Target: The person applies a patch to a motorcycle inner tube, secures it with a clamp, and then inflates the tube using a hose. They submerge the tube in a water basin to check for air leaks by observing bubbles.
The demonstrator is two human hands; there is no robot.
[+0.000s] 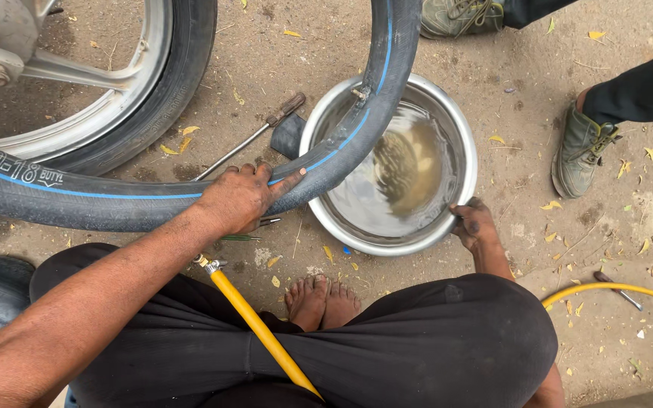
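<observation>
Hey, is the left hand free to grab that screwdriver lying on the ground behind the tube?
Probably not at once. The left hand is gripping the black inner tube, and the screwdriver lies just beyond it on the dirt. Nothing else blocks it; letting go of the tube would leave the way free.

The inner tube (190, 198) arcs from nine o'clock up to twelve, crossing the basin (455, 143) and barring the way to the wheel (153, 98) at ten o'clock. A screwdriver (251, 136) lies between them. Bare ground (523, 98) at two o'clock is open, hemmed by two shoes (580, 147). At five o'clock a yellow hose (614, 289) crosses open dirt.
</observation>
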